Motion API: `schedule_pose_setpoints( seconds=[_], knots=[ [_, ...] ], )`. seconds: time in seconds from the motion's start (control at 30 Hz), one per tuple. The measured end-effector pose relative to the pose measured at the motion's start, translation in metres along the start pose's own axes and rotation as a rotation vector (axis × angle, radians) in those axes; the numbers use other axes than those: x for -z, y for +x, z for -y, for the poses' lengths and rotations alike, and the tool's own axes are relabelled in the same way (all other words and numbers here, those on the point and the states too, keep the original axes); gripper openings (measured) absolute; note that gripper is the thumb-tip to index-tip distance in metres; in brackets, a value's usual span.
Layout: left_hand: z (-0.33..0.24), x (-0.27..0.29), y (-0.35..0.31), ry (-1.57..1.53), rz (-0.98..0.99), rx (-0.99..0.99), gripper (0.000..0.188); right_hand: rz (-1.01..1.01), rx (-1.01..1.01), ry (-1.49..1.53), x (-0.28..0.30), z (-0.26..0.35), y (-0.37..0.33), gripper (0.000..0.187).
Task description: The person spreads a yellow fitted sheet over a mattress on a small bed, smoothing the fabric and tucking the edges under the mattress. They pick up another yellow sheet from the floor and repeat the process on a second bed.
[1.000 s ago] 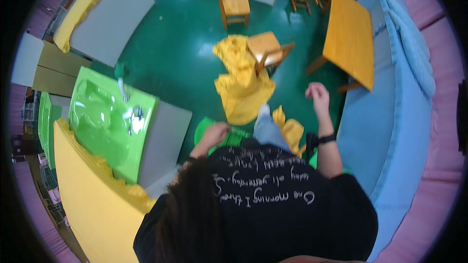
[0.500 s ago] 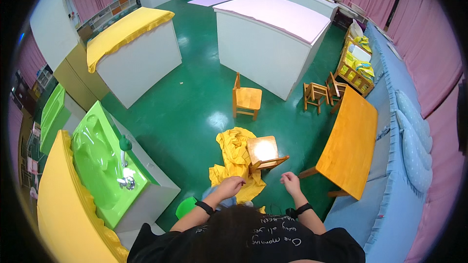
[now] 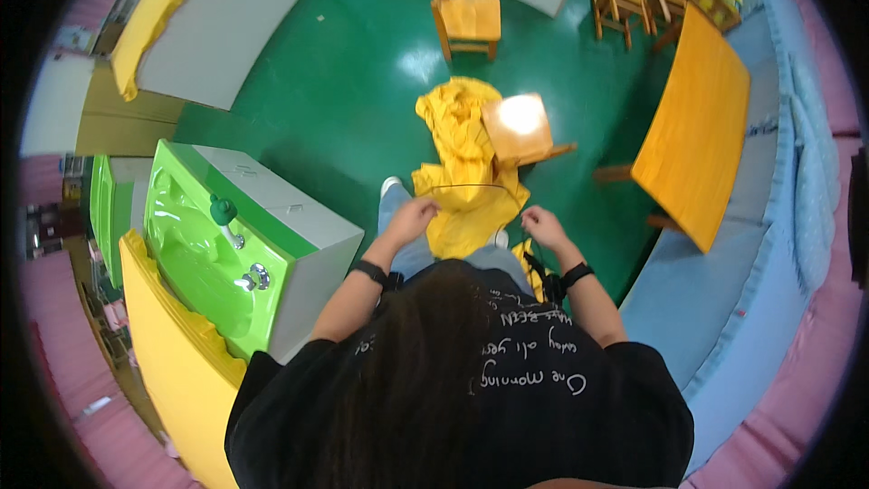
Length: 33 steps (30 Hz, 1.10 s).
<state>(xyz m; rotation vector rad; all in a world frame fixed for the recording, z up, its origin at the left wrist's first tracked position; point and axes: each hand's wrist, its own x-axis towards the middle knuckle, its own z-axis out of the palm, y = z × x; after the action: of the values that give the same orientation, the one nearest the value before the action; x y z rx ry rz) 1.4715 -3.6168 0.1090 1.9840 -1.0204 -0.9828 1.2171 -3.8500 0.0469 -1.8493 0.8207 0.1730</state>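
Note:
My left hand (image 3: 416,217) is closed, fingertips pinched, above my knee beside the yellow cloth. My right hand (image 3: 544,226) is also closed in a pinch, level with the left and a little apart from it. A thin dark cord (image 3: 471,186) bows away from me between the two hands, and its ends meet the fingers. Beneath it, a crumpled yellow cloth (image 3: 457,131) spreads over the floor toward my feet. A small wooden chair (image 3: 519,125) stands against the cloth's right side.
Another wooden chair (image 3: 469,20) faces the cloth from farther off. At right is a wooden table (image 3: 692,136) beside a blue padded bench (image 3: 688,308). A green tub (image 3: 199,254) with a tap and a yellow-covered unit (image 3: 176,371) stand at left. Stools (image 3: 620,9) sit back right.
My view has tipped further down, so the chairs and cloth sit higher in it. Both hands stay pinched and apart; the dark cord between them now shows.

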Motion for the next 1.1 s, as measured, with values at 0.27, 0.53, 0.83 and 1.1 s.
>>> schedule_pose_setpoints(
  seconds=[0.27,0.53,0.83,1.1],
  knots=[
    [0.154,0.002,0.04,0.17,0.278,0.416,0.021,-0.207,-0.35,0.058,-0.101,-0.09,0.067,0.02],
    [0.263,-0.028,-0.039,-0.5,0.598,0.879,0.015,0.046,-0.295,0.136,-0.211,-0.161,0.169,0.024],
    [0.278,-0.08,0.004,-1.291,0.224,1.107,0.016,0.341,-0.205,-0.097,-0.293,-0.226,0.304,0.049],
    [0.275,-0.098,0.024,-1.894,0.146,0.926,0.02,0.242,-0.294,-0.372,-0.329,-0.245,0.349,0.063]
  ],
)
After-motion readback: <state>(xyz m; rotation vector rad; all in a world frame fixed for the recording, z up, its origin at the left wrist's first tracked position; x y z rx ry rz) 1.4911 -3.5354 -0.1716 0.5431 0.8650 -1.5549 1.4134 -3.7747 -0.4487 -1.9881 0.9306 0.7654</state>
